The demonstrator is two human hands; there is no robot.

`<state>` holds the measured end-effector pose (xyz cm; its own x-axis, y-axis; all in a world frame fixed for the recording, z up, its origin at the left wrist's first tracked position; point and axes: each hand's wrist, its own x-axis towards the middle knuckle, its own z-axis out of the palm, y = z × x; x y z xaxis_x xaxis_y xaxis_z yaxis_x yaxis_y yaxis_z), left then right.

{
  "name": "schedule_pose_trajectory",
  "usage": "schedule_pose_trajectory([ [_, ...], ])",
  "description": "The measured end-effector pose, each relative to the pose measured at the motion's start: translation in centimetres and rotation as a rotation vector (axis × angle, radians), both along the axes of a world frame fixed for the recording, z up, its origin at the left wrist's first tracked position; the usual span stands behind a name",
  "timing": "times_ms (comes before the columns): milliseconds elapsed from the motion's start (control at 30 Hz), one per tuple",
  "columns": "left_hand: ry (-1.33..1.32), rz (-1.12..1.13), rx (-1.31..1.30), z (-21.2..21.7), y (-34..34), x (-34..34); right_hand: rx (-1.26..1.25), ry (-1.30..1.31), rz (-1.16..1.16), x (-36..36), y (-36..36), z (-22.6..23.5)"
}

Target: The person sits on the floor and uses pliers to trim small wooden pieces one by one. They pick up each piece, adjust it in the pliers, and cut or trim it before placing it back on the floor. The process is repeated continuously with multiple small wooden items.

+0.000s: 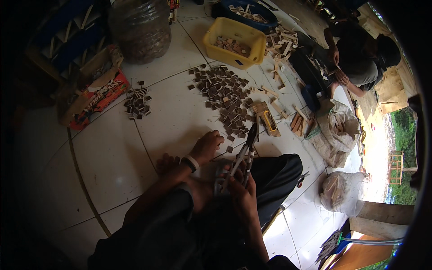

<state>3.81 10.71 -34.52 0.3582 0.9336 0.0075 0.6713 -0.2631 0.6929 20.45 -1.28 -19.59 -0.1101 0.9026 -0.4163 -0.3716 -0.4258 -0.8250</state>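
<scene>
My right hand (243, 192) is wrapped round the handles of long hand shears (251, 136), with dark jaws pointing away from me and pale, patched handles. Just left of the shears, my left hand (207, 146), wearing a pale wristband (191, 163), has its fingers curled in together. Whether a small piece is pinched in them cannot be made out. Beyond both hands spreads a heap of small dark square pieces (225, 96), with one loose square (230, 149) close to my left fingertips.
A smaller pile of squares (137, 102) lies left, beside a red printed carton (100, 96). Farther off stand a yellow tub (234, 56), a large clear plastic container (141, 33) and wood offcuts (282, 40). A sack (335, 132) is right; another person (364, 56) works beyond.
</scene>
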Motion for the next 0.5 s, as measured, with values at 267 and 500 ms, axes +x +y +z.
schedule_pose_trajectory([
  [267, -0.939, 0.372, -0.233, 7.6, 0.6, -5.4, 0.124, -0.333, 0.174, 0.6, 0.2, -1.8],
  [500, -1.030, 0.468, -0.217, 12.1, -1.2, -5.3, 0.299, -0.498, 0.236, -1.2, -0.2, -3.7],
])
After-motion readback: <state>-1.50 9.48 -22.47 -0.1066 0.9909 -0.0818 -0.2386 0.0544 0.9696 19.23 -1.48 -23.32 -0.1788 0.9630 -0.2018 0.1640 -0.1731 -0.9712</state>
